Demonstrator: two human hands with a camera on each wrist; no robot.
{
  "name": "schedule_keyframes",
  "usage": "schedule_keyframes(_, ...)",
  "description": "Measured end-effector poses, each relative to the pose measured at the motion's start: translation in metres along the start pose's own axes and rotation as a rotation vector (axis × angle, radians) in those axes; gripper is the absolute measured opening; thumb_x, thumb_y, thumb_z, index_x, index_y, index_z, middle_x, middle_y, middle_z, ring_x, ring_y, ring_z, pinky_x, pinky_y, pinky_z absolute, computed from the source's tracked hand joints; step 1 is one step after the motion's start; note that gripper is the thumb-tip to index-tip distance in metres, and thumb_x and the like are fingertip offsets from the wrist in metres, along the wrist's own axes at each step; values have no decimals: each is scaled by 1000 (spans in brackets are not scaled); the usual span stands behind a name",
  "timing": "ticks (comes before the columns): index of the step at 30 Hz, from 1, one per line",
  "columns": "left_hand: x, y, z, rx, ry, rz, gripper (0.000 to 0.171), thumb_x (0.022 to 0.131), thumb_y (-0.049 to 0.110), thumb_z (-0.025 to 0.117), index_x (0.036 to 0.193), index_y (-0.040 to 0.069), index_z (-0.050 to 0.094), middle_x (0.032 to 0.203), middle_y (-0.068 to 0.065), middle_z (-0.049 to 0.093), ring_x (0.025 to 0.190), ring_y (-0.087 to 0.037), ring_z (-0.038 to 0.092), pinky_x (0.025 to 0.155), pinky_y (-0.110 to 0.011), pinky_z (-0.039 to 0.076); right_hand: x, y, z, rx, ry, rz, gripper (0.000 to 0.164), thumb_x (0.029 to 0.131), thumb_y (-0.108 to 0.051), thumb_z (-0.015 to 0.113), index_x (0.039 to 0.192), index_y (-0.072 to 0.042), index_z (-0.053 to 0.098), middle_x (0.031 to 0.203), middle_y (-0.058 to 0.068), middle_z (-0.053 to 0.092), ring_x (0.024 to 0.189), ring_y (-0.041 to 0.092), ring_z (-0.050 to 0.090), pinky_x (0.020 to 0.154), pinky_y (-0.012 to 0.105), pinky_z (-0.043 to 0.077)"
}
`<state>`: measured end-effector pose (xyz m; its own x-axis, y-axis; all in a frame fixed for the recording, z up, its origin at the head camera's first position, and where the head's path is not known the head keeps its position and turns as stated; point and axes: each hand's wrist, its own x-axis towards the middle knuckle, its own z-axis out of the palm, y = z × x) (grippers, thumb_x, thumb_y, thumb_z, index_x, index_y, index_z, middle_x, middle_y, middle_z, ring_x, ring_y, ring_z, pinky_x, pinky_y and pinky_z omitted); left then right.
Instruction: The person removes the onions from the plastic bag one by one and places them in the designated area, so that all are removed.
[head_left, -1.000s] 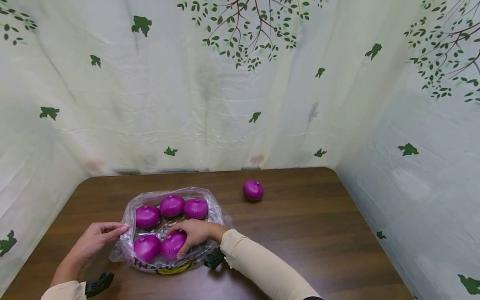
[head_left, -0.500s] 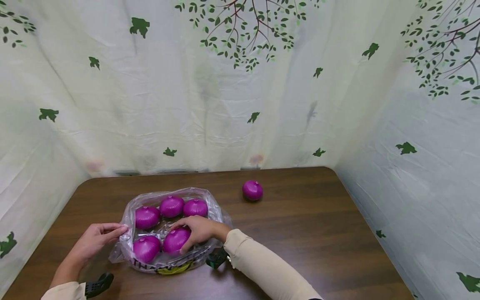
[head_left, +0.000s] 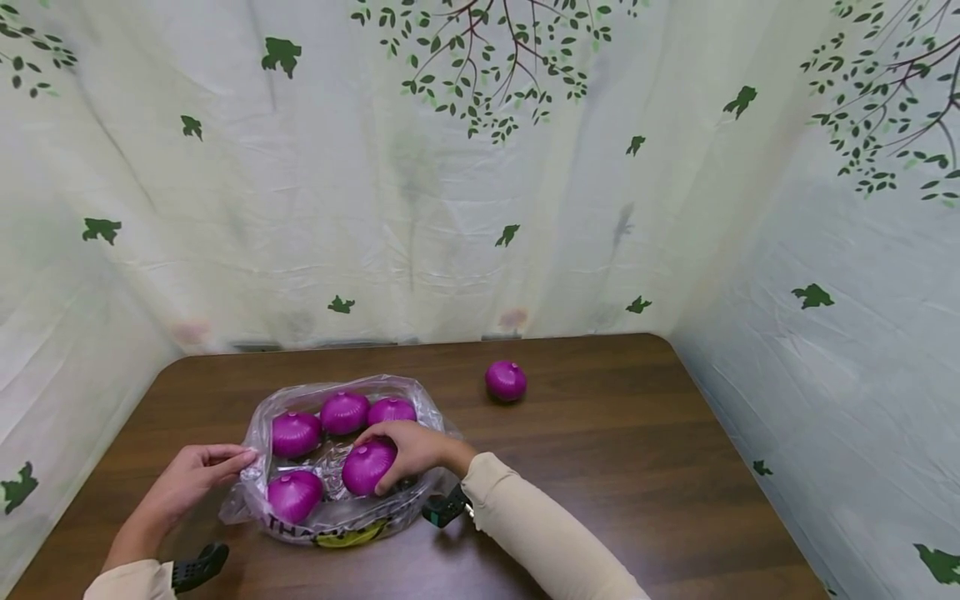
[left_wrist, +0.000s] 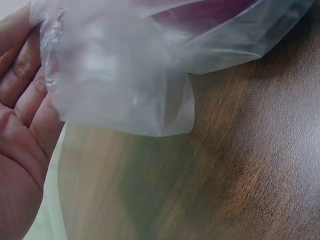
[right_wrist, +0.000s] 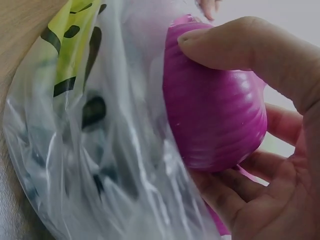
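Head view: right hand has pulled one purple onion away from its neighbour

So the held onion was sitting right next to the near-left onion a second ago, and now there's an obvious gap with crumpled clear plastic showing between them. It's gone toward the right and back, hand and all. To me that means the grip is working and the onion is free to move, though I can't tell if it's fully off the bottom. It's within the open mouth of the plastic bag, over on the right side.

Grip check: the right wrist cam has the thumb over the top and the fingers curled underneath, so it's opened about as wide as the onion and got a proper hold. Left hand hasn't really budged, just pinching the bag's left edge. Back row of three onions is still put, same for the loose onion out on the table.

Looks-wise: deep magenta, glossy, squat and round, curved ridges down the side, little stub on top. Honestly kinda plasticky.
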<state>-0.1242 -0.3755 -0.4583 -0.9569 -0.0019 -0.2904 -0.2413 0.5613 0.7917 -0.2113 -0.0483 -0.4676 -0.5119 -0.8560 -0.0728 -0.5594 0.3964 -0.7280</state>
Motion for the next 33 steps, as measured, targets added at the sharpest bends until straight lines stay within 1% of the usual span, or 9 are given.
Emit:
schedule_keyframes(2,1,0,0,2,2,2,47,97,30,59,116,-12,62,105,-10,68,86,-3,61,81,-31,52,-2,1,-1,9,-1,-4,67,67,-18,88,127,-16,58,123,0,57,109,5,52,91,19,41)
schedule_keyframes(4,1,-1,0,0,-1,2,47,97,31,59,116,-12,62,105,-10,68,86,-3,61,83,-35,53,-4,2,-4,10,-5,-8,67,67,-18,88,127,-15,58,124,0,57,109,5,52,91,19,41)
schedule_keyframes(7,1,-1,1,1,-2,5,47,97,31,59,116,-12,62,104,-10,68,86,-4,62,84,-37,53,-7,2,-8,28,-6,0,68,67,-18,88,128,-16,57,126,0,56,111,6,51,91,21,42)
schedule_keyframes(11,1,1,1,-9,-1,9,47,96,29,60,116,-13,61,102,-9,69,86,-4,62,78,-27,52,-11,4,-12,59,2,8,68,68,-17,87,129,-16,57,130,2,53,114,8,50,93,22,41)
schedule_keyframes(15,1,2,1,-15,-1,2,48,96,30,60,117,-13,61,103,-9,68,86,-3,61,76,-23,51,-15,6,-15,73,16,4,69,68,-16,87,130,-16,57,132,3,52,114,8,50,93,22,41)
schedule_keyframes(18,1,2,1,-4,0,0,48,97,31,59,117,-12,62,104,-9,68,86,-3,60,77,-25,51,-18,8,-18,68,30,-9,69,68,-15,87,130,-16,57,133,4,52,114,9,50,92,22,42)
schedule_keyframes(21,1,2,1,0,-1,3,47,97,31,59,117,-12,61,105,-10,68,86,-3,60,77,-24,51,-21,10,-22,83,42,-13,70,67,-13,87,130,-14,57,133,5,53,113,9,51,92,22,42)
schedule_keyframes(26,1,1,1,-13,-2,9,47,97,29,58,117,-13,61,103,-9,68,85,-4,61,76,-23,52,-27,12,-28,131,62,17,70,66,-11,87,128,-13,56,130,6,53,110,10,52,90,23,43)
schedule_keyframes(33,-1,2,2,-40,-4,28,44,97,26,58,117,-14,61,100,-5,68,84,-5,62,75,-23,52,-34,17,-36,110,90,23,69,66,-14,88,127,-17,56,125,5,54,107,10,52,88,23,45)
